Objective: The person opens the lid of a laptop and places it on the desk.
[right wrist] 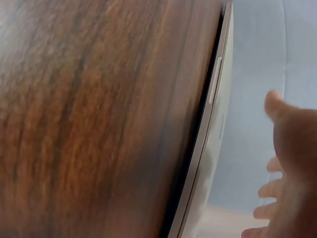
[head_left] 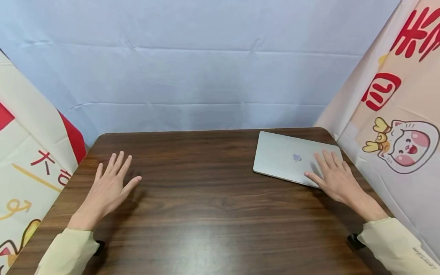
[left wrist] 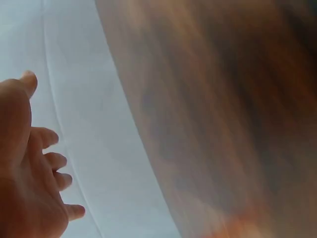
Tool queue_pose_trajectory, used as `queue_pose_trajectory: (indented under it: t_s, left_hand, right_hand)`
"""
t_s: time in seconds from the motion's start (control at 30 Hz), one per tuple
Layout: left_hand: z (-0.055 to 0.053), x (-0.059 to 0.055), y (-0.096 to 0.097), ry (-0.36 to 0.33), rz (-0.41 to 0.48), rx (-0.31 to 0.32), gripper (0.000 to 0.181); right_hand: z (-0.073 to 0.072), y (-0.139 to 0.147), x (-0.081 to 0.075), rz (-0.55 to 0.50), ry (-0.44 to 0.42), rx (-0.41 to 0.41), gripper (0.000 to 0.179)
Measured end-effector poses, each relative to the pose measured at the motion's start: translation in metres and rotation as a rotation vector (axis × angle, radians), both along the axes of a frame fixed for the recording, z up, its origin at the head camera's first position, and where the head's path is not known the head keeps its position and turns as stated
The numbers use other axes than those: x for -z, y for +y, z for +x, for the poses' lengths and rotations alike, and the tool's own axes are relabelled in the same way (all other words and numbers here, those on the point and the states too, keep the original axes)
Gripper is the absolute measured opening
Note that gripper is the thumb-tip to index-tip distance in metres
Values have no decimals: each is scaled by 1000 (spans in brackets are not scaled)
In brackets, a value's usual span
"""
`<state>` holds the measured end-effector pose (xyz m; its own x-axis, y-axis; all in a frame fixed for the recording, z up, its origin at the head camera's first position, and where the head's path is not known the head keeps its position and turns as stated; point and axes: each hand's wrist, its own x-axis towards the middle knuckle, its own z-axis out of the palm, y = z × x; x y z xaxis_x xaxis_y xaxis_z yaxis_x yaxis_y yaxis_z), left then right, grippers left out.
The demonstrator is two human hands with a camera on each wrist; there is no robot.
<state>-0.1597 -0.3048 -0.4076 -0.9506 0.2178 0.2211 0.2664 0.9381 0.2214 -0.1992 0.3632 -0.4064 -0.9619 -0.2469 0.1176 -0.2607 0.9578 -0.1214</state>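
Laptop lies closed under the outspread right hand, well apart from the outspread left hand.

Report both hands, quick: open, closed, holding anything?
Left hand: open, holding nothing, over the dark brown wood-grain table.
Right hand: open, holding nothing, over the closed, flat silver laptop.

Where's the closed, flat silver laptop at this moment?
In the head view, the closed, flat silver laptop lies near the far right corner of the dark brown wood-grain table, its right part beneath the hovering bare right hand.
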Motion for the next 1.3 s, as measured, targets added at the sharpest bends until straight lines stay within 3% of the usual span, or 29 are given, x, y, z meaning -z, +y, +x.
queue_pose_trajectory:
  t_s: [0.13,0.23,0.47,0.67,1.03,1.2,1.3]
  left_hand:
    - [-11,-11,26,-20,75,27,80]
    - [-22,-17,57,-41,160,60,78]
    - [-46,-21,145,-143,364,118,70]
    - [-66,-20,200,-193,488,185,66]
    - [-88,-10,266,-340,657,178,63]
    - [-94,-6,284,-393,701,167,61]
    - [-97,-2,292,-418,734,157,60]
  right_hand:
    - [1,4,-2,-48,149,17,80]
    - [2,12,-3,-120,230,60,72]
    - [-2,36,-6,-254,129,232,71]
    - [-3,50,-4,-298,85,263,74]
    - [-3,63,0,-331,44,278,70]
    - [-6,66,0,-331,9,301,68]
    - [-8,67,0,-324,2,314,57]
